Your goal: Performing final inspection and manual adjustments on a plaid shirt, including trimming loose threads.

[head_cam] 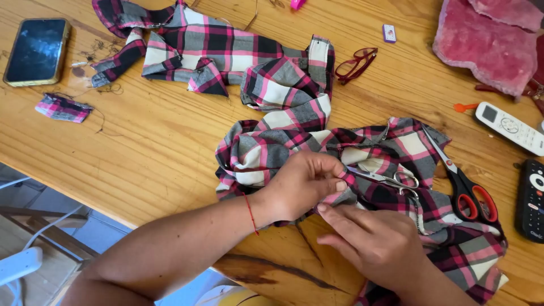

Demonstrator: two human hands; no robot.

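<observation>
Near the worktop's front edge, the left hand (303,184) pinches a fold of the plaid fabric (362,164) in a closed grip while the right hand (377,243), fingers curled, touches it; small silver scissors (391,180) lying just beside could snag cloth or nick fingers.

A pale pine plank surface (141,147) with dark knots and wavy grain is filling most of the view, catching soft, even light. Past its near edge, a light tiled floor (51,204) is showing, with a wooden chair frame (45,226) standing there.
</observation>
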